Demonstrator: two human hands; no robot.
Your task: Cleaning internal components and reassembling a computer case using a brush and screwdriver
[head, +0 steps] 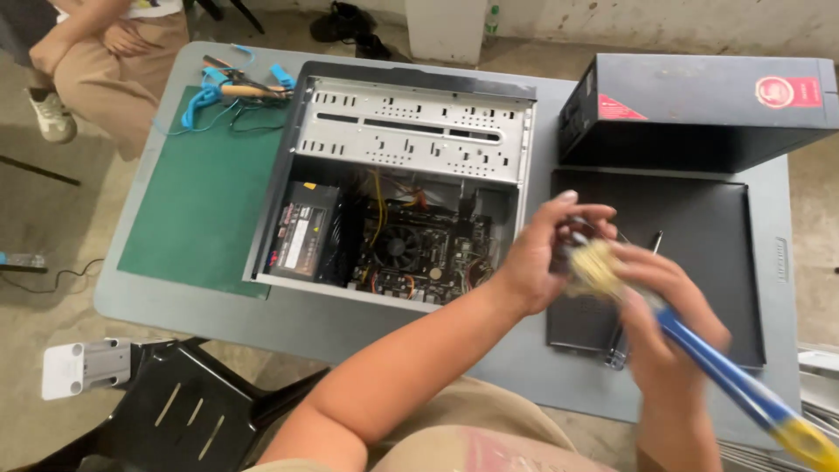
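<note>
Over the black side panel (699,253) lying flat right of the opened computer case (398,175), I grip the blue-and-yellow brush (699,358) in my closed right hand (669,323), my left hand (546,253) pinching its pale bristles (594,269), so loosened dust falls clear of the motherboard (419,253).

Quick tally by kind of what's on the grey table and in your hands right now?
Open desktop computer case: 1
Closed black case: 1
Flat black side panel: 1
Green mat: 1
Blue-handled brush: 1
Total: 5
</note>
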